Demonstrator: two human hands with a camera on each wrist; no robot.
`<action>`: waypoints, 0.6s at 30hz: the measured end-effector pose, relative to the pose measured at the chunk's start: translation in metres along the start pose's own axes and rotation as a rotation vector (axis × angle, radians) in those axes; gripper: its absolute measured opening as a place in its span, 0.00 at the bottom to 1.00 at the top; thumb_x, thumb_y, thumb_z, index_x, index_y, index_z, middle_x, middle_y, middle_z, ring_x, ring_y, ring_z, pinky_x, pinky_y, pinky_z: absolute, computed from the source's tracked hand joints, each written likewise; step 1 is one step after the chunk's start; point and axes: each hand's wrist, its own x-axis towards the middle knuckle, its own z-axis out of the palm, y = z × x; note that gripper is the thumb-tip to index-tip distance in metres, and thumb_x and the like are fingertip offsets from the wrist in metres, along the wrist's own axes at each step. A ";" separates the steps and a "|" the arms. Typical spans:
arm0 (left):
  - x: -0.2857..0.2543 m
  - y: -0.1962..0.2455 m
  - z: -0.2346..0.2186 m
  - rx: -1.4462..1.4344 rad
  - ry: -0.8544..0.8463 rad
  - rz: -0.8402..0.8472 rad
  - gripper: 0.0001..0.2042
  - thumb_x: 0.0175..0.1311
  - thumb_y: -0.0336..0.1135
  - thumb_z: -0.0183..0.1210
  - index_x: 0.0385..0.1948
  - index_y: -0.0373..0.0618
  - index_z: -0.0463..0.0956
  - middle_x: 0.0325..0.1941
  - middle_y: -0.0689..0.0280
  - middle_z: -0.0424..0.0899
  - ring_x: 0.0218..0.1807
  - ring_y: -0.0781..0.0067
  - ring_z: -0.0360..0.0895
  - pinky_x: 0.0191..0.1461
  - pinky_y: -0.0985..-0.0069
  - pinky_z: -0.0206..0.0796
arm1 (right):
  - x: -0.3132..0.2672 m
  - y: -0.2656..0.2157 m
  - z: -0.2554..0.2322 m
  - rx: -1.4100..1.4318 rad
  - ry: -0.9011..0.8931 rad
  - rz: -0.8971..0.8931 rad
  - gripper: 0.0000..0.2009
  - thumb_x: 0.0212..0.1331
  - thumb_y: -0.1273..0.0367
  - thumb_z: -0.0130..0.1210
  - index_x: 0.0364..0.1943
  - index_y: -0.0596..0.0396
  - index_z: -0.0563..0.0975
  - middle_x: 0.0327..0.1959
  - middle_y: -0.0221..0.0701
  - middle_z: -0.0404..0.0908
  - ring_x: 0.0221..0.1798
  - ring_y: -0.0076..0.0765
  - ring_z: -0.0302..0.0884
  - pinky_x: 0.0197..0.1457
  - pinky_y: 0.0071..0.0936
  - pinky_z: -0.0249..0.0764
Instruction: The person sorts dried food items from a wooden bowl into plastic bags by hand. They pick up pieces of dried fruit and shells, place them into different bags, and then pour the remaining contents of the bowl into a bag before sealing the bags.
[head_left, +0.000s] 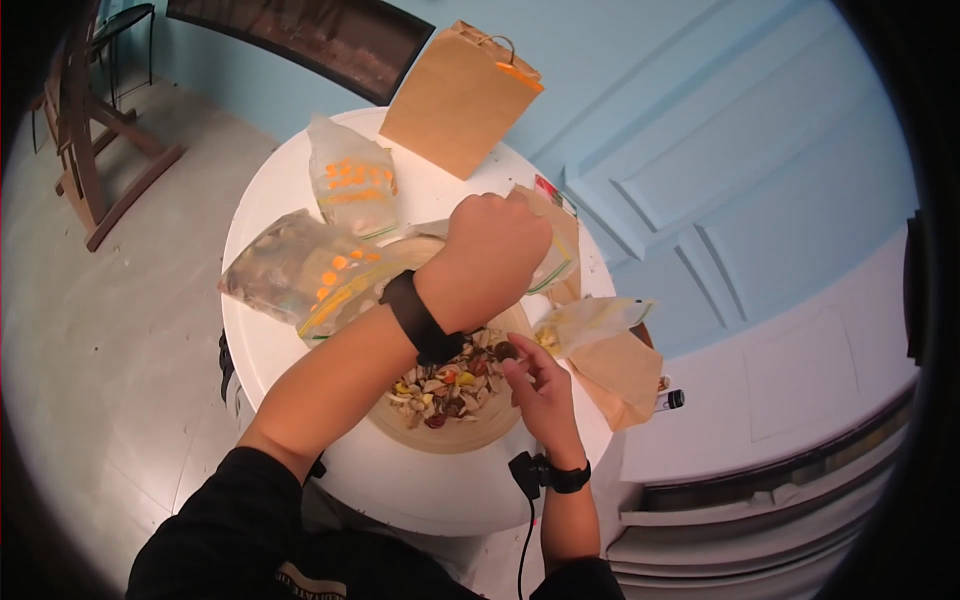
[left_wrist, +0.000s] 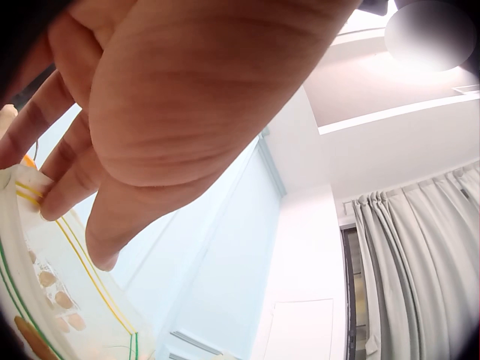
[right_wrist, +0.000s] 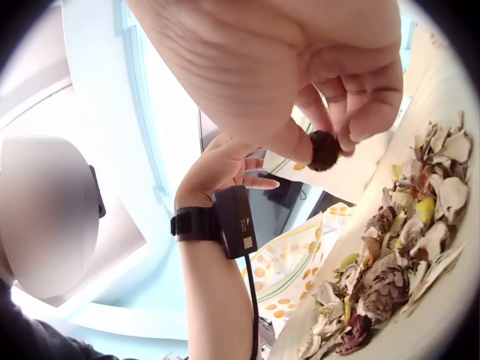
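In the head view the right hand [head_left: 543, 400] is over the right part of a round pale wooden bowl [head_left: 470, 440]; in the right wrist view, thumb and fingers pinch a small dark brown ball [right_wrist: 324, 151]. Dried petals and flower pieces [head_left: 450, 385] lie in the bowl, white, brown, yellow and red. The left hand [head_left: 497, 245] is raised over the bowl's far side, its palm hidden from above. Its fingers look extended in the right wrist view. In the left wrist view they overlap the zip edge of a clear bag [left_wrist: 82, 262]; contact is unclear.
Zip bags with orange dots [head_left: 350, 185] [head_left: 290, 265] stand at the left of the white round table [head_left: 380, 490]. A paper bag [head_left: 460, 100] is at the back. Another clear bag [head_left: 600, 322], brown paper [head_left: 615, 380] and a dark-capped tube [head_left: 670, 400] are at the right.
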 end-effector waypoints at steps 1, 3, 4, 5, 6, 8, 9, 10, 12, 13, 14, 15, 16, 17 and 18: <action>0.000 0.000 -0.001 0.008 0.000 0.005 0.03 0.53 0.29 0.63 0.25 0.40 0.83 0.32 0.54 0.82 0.33 0.53 0.84 0.35 0.61 0.76 | 0.002 -0.001 -0.002 0.026 0.032 -0.014 0.19 0.69 0.68 0.62 0.60 0.60 0.78 0.35 0.24 0.81 0.33 0.15 0.74 0.31 0.14 0.69; 0.000 -0.001 -0.002 0.013 0.014 0.020 0.02 0.49 0.25 0.61 0.24 0.39 0.82 0.32 0.54 0.82 0.33 0.52 0.84 0.35 0.61 0.76 | 0.008 -0.003 -0.007 0.077 0.098 -0.044 0.20 0.69 0.67 0.61 0.62 0.61 0.77 0.34 0.22 0.79 0.33 0.13 0.73 0.31 0.12 0.67; -0.001 -0.002 -0.001 0.010 0.026 0.030 0.03 0.48 0.25 0.61 0.24 0.39 0.82 0.32 0.54 0.82 0.33 0.52 0.84 0.35 0.61 0.76 | 0.011 -0.006 -0.009 0.112 0.120 -0.058 0.20 0.70 0.67 0.60 0.62 0.61 0.76 0.36 0.24 0.81 0.31 0.12 0.72 0.29 0.12 0.66; -0.002 -0.002 0.000 0.008 0.037 0.041 0.03 0.46 0.24 0.60 0.23 0.39 0.81 0.32 0.54 0.82 0.33 0.52 0.84 0.35 0.61 0.76 | 0.017 -0.012 -0.011 0.149 0.142 -0.071 0.20 0.71 0.66 0.60 0.62 0.61 0.75 0.38 0.25 0.82 0.29 0.12 0.70 0.28 0.12 0.66; -0.002 -0.002 0.001 0.011 0.039 0.046 0.03 0.46 0.24 0.60 0.23 0.39 0.81 0.32 0.54 0.82 0.33 0.52 0.84 0.35 0.60 0.76 | 0.023 -0.018 -0.012 0.186 0.163 -0.083 0.20 0.71 0.66 0.59 0.63 0.62 0.75 0.40 0.26 0.84 0.27 0.12 0.69 0.27 0.12 0.65; -0.002 -0.002 0.002 0.015 0.040 0.052 0.02 0.46 0.24 0.60 0.22 0.39 0.81 0.31 0.55 0.82 0.32 0.52 0.84 0.35 0.60 0.76 | 0.039 -0.038 -0.008 0.321 0.165 -0.101 0.23 0.71 0.66 0.60 0.64 0.64 0.72 0.41 0.28 0.85 0.30 0.12 0.72 0.28 0.12 0.65; -0.002 -0.001 0.002 -0.010 0.039 0.057 0.02 0.46 0.24 0.60 0.22 0.39 0.81 0.31 0.55 0.82 0.32 0.52 0.84 0.34 0.60 0.75 | 0.045 -0.044 -0.007 0.389 0.164 -0.107 0.24 0.70 0.67 0.61 0.65 0.66 0.71 0.41 0.29 0.85 0.32 0.12 0.73 0.28 0.11 0.65; -0.002 0.000 0.003 -0.034 0.039 0.059 0.02 0.46 0.24 0.60 0.22 0.39 0.81 0.31 0.55 0.82 0.32 0.52 0.84 0.34 0.60 0.75 | 0.049 -0.045 -0.007 0.350 0.179 -0.093 0.25 0.70 0.67 0.60 0.65 0.66 0.69 0.46 0.32 0.87 0.31 0.14 0.74 0.29 0.13 0.67; -0.003 -0.003 0.002 -0.040 0.048 0.061 0.02 0.46 0.24 0.60 0.22 0.39 0.81 0.31 0.55 0.82 0.32 0.52 0.84 0.34 0.60 0.75 | 0.043 -0.043 -0.003 0.243 0.195 -0.140 0.22 0.70 0.67 0.61 0.63 0.64 0.72 0.45 0.32 0.87 0.31 0.15 0.75 0.29 0.15 0.69; -0.003 -0.003 0.002 -0.024 0.057 0.064 0.02 0.45 0.24 0.61 0.22 0.39 0.81 0.31 0.55 0.82 0.32 0.52 0.84 0.34 0.60 0.75 | 0.039 -0.040 0.001 0.189 0.198 -0.163 0.21 0.70 0.68 0.61 0.62 0.63 0.73 0.45 0.32 0.87 0.31 0.15 0.75 0.30 0.17 0.70; -0.003 -0.003 0.002 -0.009 0.065 0.066 0.03 0.45 0.24 0.61 0.22 0.40 0.81 0.31 0.54 0.82 0.32 0.52 0.84 0.34 0.60 0.75 | 0.034 -0.034 0.004 0.047 0.106 -0.189 0.19 0.69 0.68 0.61 0.61 0.61 0.75 0.45 0.33 0.87 0.32 0.18 0.77 0.32 0.19 0.72; -0.003 -0.003 0.002 -0.005 0.066 0.053 0.03 0.45 0.24 0.61 0.22 0.40 0.81 0.31 0.54 0.82 0.32 0.52 0.84 0.33 0.60 0.75 | 0.029 -0.027 0.007 -0.095 0.015 -0.214 0.18 0.68 0.69 0.61 0.59 0.59 0.76 0.45 0.33 0.86 0.33 0.21 0.78 0.33 0.22 0.74; -0.002 -0.003 0.001 -0.003 0.067 0.044 0.03 0.45 0.24 0.61 0.22 0.40 0.81 0.31 0.54 0.82 0.32 0.52 0.84 0.33 0.60 0.75 | 0.026 -0.024 0.010 -0.237 -0.073 -0.238 0.16 0.68 0.69 0.61 0.58 0.57 0.78 0.45 0.34 0.86 0.34 0.24 0.79 0.35 0.24 0.76; -0.001 -0.002 0.001 -0.004 0.066 0.038 0.03 0.45 0.24 0.61 0.22 0.40 0.82 0.31 0.54 0.82 0.32 0.52 0.84 0.33 0.60 0.75 | 0.026 -0.024 0.014 -0.298 -0.129 -0.278 0.15 0.67 0.70 0.61 0.55 0.58 0.79 0.45 0.35 0.85 0.36 0.28 0.80 0.37 0.26 0.76; -0.001 -0.002 0.001 0.004 0.053 0.035 0.03 0.45 0.24 0.61 0.22 0.40 0.82 0.31 0.54 0.82 0.32 0.52 0.84 0.33 0.60 0.75 | 0.026 -0.026 0.019 -0.360 -0.183 -0.317 0.13 0.66 0.70 0.61 0.53 0.58 0.80 0.45 0.37 0.85 0.38 0.33 0.81 0.39 0.29 0.77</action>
